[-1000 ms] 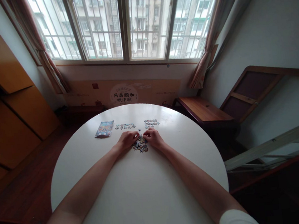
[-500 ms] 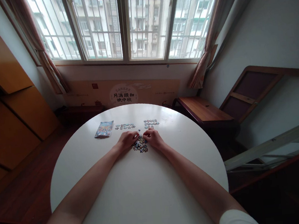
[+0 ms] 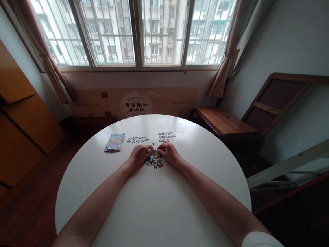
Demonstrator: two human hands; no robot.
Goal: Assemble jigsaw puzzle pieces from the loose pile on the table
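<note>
Heap of loose jigsaw pieces (image 3: 154, 162) lies on the round white table (image 3: 151, 220), between the two hands and spilling slightly toward the wearer. Left hand (image 3: 140, 153) at the heap's left edge, fingers curled in, thumb and fingertips drawn close; right hand (image 3: 168, 152) mirrors it opposite, with a small gap showing inside the curl. Whether either pinch has a piece in it, can't make out: too small, partly hidden by fingers. Beyond the hands, a left group of pieces (image 3: 137, 139) and a right group of pieces (image 3: 166, 136) sit in rough rows; a printed packet (image 3: 115, 142) lies left of these. Judgement on handling: pieces likely very light, thin, stiff card, apt to slide on the smooth top; knobs could bend or fray. Best held by opposite edges of the body, thumb against forefinger, sparing the tabs.
</note>
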